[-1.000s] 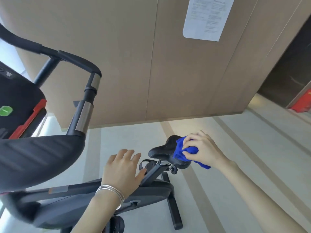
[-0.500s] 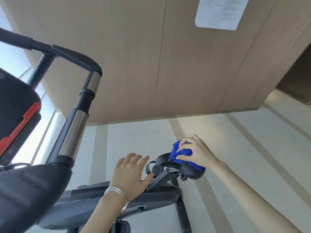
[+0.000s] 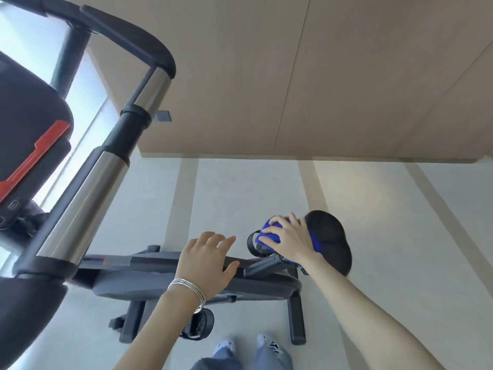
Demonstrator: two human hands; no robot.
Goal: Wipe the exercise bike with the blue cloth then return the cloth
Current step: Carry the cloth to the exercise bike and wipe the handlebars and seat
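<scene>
My right hand (image 3: 289, 243) is clenched around the bunched blue cloth (image 3: 270, 235), pressing it down on the front end of the saddle (image 3: 329, 236) of the exercise bike (image 3: 186, 276), so the wad sits under my palm where I can put weight on it, I judge for scrubbing. My left hand (image 3: 206, 263) is released, fingers spread and holding nothing, just left of the right hand over the frame bar; I judge it is there to steady the bike, though I cannot tell whether it touches the bar.
</scene>
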